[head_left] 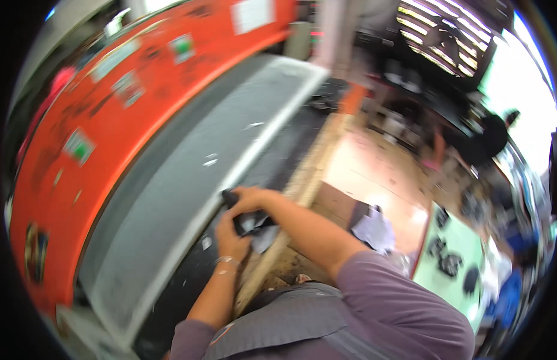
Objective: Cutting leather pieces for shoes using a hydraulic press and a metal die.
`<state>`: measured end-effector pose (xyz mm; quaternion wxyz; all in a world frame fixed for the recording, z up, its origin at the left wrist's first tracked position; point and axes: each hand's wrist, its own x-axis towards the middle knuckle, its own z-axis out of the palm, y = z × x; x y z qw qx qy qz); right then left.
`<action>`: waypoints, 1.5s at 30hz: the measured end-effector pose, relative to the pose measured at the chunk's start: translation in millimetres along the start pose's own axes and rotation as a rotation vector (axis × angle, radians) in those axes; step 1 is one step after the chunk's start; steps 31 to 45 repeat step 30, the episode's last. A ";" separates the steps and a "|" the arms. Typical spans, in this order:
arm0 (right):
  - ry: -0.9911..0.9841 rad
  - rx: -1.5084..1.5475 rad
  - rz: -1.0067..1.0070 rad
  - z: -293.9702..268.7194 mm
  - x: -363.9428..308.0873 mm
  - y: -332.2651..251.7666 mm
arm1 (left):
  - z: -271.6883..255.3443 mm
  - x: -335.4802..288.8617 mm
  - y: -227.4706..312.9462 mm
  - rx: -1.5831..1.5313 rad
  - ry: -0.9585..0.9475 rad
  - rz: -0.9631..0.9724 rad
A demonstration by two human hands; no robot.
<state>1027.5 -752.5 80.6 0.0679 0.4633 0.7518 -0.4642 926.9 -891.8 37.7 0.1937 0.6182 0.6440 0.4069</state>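
Observation:
Both my hands meet over a black and grey object (249,224), a small soft-looking thing whose kind is blurred by motion. My left hand (230,235), with a bracelet at the wrist, is closed on its near left side. My right hand (252,200) reaches across from the right and grips its upper part, where a dark end pokes out past the fingers. A pale grey flap of it hangs below, beside the wooden rail. The hands are over the dark ledge (197,255) that runs along the grey conveyor belt (182,162).
A long orange machine housing (119,108) arches over the belt's far side. A wooden rail (317,159) edges the ledge. At right stands a pale green table (434,264) with several black pieces. A person in dark clothes (485,141) is farther back, near a dark workbench (431,99).

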 end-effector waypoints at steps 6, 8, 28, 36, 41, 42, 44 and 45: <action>-0.185 -0.049 -0.207 16.6 37.6 -10.8 | 5.6 -0.8 -53.6 -0.184 -0.032 0.027; -0.128 -0.121 -0.231 19.4 37.8 -17.3 | 13.2 -1.0 -75.6 -0.113 -0.021 -0.012; 0.978 1.133 -0.232 15.4 -163.7 100.3 | -35.2 14.5 31.2 -0.009 -0.500 0.279; 1.082 1.341 -0.109 72.6 -232.6 178.2 | 18.9 11.4 24.1 0.122 -0.687 0.317; 1.082 1.341 -0.109 72.6 -232.6 178.2 | 18.9 11.4 24.1 0.122 -0.687 0.317; 1.082 1.341 -0.109 72.6 -232.6 178.2 | 18.9 11.4 24.1 0.122 -0.687 0.317; 1.082 1.341 -0.109 72.6 -232.6 178.2 | 18.9 11.4 24.1 0.122 -0.687 0.317; 1.082 1.341 -0.109 72.6 -232.6 178.2 | 18.9 11.4 24.1 0.122 -0.687 0.317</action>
